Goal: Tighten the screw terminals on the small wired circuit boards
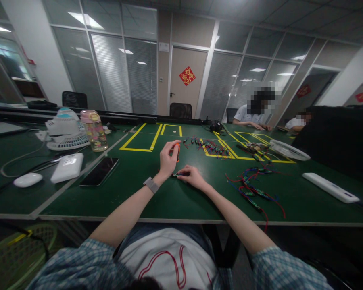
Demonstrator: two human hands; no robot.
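Note:
My left hand (168,156) is closed around the orange handle of a screwdriver (178,153), held upright with its thin dark shaft pointing down. The shaft's lower end meets a small green circuit board (175,175) on the table; whether it touches a screw is too small to tell. My right hand (192,177) lies low on the table, its fingers pinching the right side of that board. Right of my hands rests a loose bunch of similar small boards with red and blue wires (250,186). Farther back lies a row of more wired boards (211,147).
On the left of the green table (133,197) are a phone (99,172), a white power bank (67,167), a mouse (28,180), a bottle (94,131) and a white fan (65,129). A white bar (330,187) lies at right. A person (254,112) sits across.

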